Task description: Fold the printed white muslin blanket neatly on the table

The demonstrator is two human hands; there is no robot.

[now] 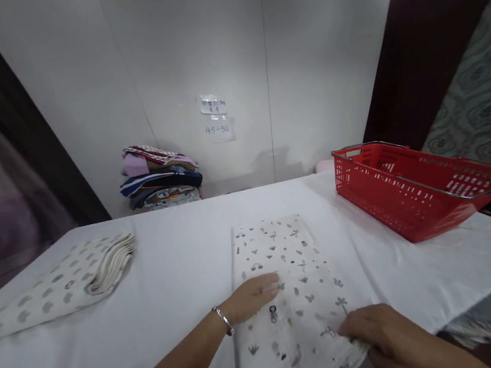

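Observation:
A folded white cloth [297, 299] printed with small plants and animals lies lengthwise in front of me. My left hand [254, 296], a silver bracelet at its wrist, rests flat on the cloth's left half with the fingers stretched out. At the cloth's lower right corner, my right hand [381, 336] pinches the edge between thumb and fingers. The layers there look slightly lifted and bunched. The near end of the cloth runs out of view at the bottom.
A white-covered table [179, 267] carries everything. On its left lies another folded cloth [62, 285] with grey shapes. A red plastic basket [413, 196] with metal handles stands at the right. Against the wall is a stack of folded fabrics [161, 178], beside paper signs [218, 129].

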